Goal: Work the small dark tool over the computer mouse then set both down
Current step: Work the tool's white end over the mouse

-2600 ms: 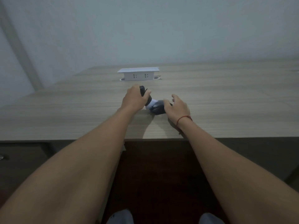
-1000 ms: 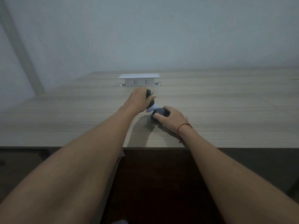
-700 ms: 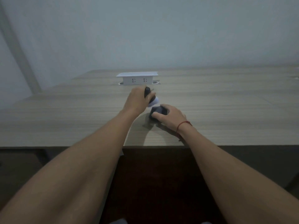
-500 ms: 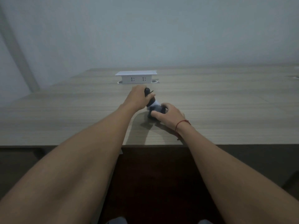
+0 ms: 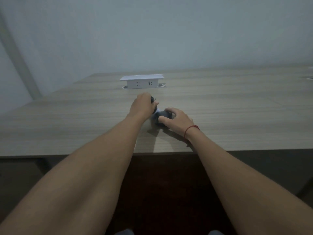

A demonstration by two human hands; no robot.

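- Left hand (image 5: 141, 106) closed around the small dark tool (image 5: 153, 100), only its dark top showing above the knuckles; working end hidden behind the fingers (image 5: 156, 104), with something pale just below them.
- Right hand (image 5: 176, 119) clamped over the computer mouse (image 5: 161, 117), thumb on the near side, other digits curled over the far side, pinning it to the bench (image 5: 237, 107).
- Mouse sitting near the front middle of the bench, well short of the white socket box (image 5: 142, 83); tool held touching or just beside the mouse's left end, exact contact too blurred to tell.
- Judged mid-way: working stroke apparently under way, setting-down not yet done.
- For a clean pass: keep the right grip firm and low to stop the mouse skating on the smooth wood; short, light strokes with the tool, pressure from the wrist.
- Worth shifting the right thumb aside to expose any covered patch.
- Red cord (image 5: 191, 129) on the right wrist, clear of the work.
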